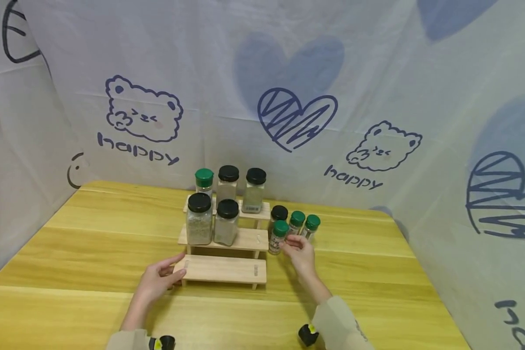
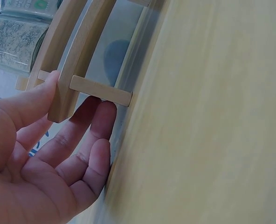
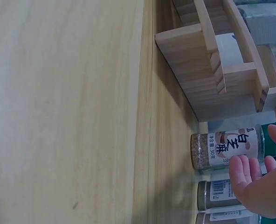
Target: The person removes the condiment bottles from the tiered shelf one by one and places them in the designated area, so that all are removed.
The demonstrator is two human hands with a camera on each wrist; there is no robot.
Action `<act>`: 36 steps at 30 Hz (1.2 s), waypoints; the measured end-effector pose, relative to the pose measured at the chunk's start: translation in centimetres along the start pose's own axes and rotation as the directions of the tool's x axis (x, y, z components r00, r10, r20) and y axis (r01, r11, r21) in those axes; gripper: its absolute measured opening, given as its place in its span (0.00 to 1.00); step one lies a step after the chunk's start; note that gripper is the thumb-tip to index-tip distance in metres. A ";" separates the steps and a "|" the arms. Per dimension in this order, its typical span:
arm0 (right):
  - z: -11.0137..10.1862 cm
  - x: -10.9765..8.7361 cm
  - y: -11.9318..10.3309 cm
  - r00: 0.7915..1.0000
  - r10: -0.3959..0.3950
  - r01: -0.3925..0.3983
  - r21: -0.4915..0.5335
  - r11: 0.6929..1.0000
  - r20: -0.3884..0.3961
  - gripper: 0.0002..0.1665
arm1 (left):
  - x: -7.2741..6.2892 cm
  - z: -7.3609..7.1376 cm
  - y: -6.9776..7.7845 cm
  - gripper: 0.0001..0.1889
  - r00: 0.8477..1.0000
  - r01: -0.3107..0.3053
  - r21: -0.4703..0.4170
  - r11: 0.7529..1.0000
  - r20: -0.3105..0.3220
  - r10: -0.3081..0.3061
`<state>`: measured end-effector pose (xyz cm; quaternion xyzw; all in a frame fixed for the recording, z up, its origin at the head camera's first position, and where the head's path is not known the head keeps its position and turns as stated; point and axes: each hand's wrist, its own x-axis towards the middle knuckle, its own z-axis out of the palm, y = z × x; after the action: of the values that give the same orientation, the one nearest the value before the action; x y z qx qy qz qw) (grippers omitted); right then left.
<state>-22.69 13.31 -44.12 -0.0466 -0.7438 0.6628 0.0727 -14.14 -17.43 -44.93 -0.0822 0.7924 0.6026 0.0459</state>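
Note:
A stepped wooden rack (image 1: 220, 269) stands on the table, its lowest step bare. My left hand (image 1: 155, 281) grips the left end of that step, thumb on the board and fingers curled beneath, as the left wrist view shows. Right of the rack, my right hand (image 1: 301, 253) holds a small green-capped spice jar (image 1: 278, 237) between thumb and fingers. In the right wrist view this sesame jar (image 3: 231, 147) has a white label and pale seeds at its base; the thumb lies at its green cap.
Two black-capped jars (image 1: 199, 219) stand on the middle step. On the top step are a green-capped jar (image 1: 204, 180) and two black-capped ones (image 1: 254, 190). Behind my right hand stand a black-capped jar (image 1: 279, 214) and two green-capped jars (image 1: 311, 224). A printed cloth (image 1: 218, 136) hangs behind the table.

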 end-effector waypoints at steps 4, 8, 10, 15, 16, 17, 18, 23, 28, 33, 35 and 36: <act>0.0 -0.2 -0.3 1.000 -0.016 0.016 0.021 1.000 0.006 0.15 | 0.1 0.0 0.0 0.26 1.000 0.002 0.003 1.000 0.000 -0.002; 0.0 -0.6 -0.8 1.000 -0.029 0.028 0.041 0.999 0.006 0.14 | 0.1 0.0 -0.1 0.26 1.000 0.001 -0.004 1.000 -0.002 -0.001; 0.1 -0.7 -1.1 1.000 -0.028 0.028 0.040 0.999 0.003 0.14 | 0.2 0.0 -0.1 0.26 1.000 0.000 -0.009 1.000 -0.004 -0.001; 0.2 -1.0 -0.9 0.994 -0.107 0.105 0.083 0.991 0.023 0.11 | 0.2 0.0 -0.1 0.26 1.000 0.003 -0.008 1.000 -0.005 -0.003; 0.2 -1.1 -0.9 0.990 -0.138 0.134 0.101 0.986 0.029 0.11 | 0.2 0.0 -0.1 0.26 1.000 0.003 -0.006 1.000 -0.005 -0.003; 0.3 -1.3 -0.9 0.985 -0.170 0.164 0.122 0.979 0.036 0.10 | 0.2 0.0 0.0 0.26 1.000 0.003 -0.003 1.000 -0.006 -0.003; 0.4 -1.4 -0.9 0.979 -0.198 0.191 0.141 0.972 0.041 0.09 | 0.1 0.0 0.0 0.26 1.000 0.002 -0.003 1.000 -0.007 -0.002; 0.9 -1.8 -1.4 0.968 -0.244 0.233 0.158 0.960 0.055 0.10 | 0.0 0.0 0.0 0.26 1.000 0.006 -0.001 1.000 -0.014 -0.006; 1.7 -2.0 -2.3 0.984 -0.172 0.163 0.139 0.977 0.055 0.12 | 0.0 0.0 0.0 0.26 1.000 0.005 0.003 1.000 -0.011 -0.005; 2.6 -2.2 -2.9 0.985 -0.151 0.135 0.187 0.973 0.078 0.14 | 0.0 0.0 -0.1 0.26 1.000 0.010 0.004 1.000 -0.009 -0.010; 2.9 -2.2 -3.1 0.985 -0.148 0.130 0.192 0.973 0.085 0.14 | 0.0 0.0 -0.1 0.26 1.000 0.010 0.004 1.000 -0.011 -0.010; 3.1 -2.3 -3.2 0.984 -0.150 0.130 0.194 0.972 0.092 0.14 | 0.1 0.1 -0.1 0.26 1.000 0.010 0.004 1.000 -0.012 -0.010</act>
<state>-20.86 9.50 -41.41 0.0481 -0.6825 0.7245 0.0839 -14.18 -17.38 -45.00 -0.0896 0.7935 0.6003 0.0444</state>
